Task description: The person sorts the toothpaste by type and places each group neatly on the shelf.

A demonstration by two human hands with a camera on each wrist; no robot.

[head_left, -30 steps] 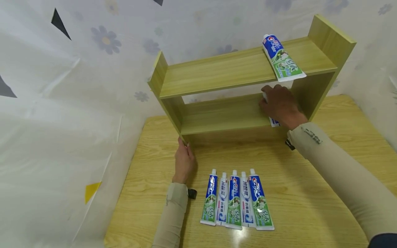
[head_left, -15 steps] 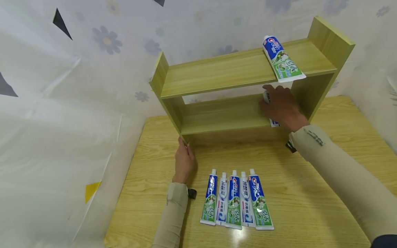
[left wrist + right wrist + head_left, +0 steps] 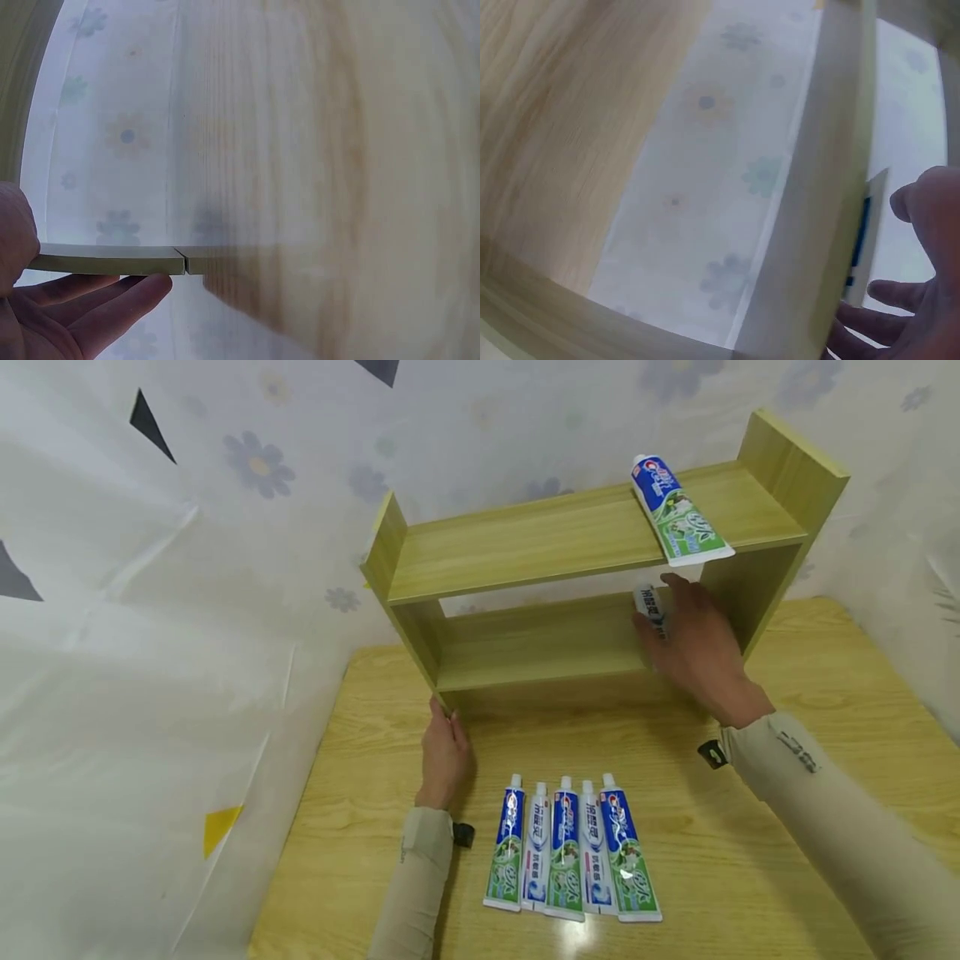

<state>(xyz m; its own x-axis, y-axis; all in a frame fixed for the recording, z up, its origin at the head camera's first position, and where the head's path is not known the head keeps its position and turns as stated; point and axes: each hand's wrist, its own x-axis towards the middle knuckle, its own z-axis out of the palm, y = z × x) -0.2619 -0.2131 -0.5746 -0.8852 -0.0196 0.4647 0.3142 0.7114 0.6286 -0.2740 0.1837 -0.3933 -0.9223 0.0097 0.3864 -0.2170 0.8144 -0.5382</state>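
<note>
A two-tier wooden shelf stands on the table. My left hand grips the foot of its left side panel; in the left wrist view, thumb and fingers lie on opposite faces of the panel edge. On the lower tier, toward the right, lies a white toothpaste tube, partly covered by my right hand. The right wrist view has that hand's thumb and fingers spread beside the tube, not closed round it. A blue-and-green toothpaste tube rests on the upper tier, its flat end over the front edge.
Several toothpaste tubes lie side by side on the wooden table before the shelf, blue-and-green ones alternating with white ones. Behind the shelf is a flower-patterned covering. The upper tier overhangs the right hand's space.
My right hand has let go of the white tube and drawn back toward the right and front, uncovering more of it. The left hand stays on the shelf. The head view has shifted slightly.
</note>
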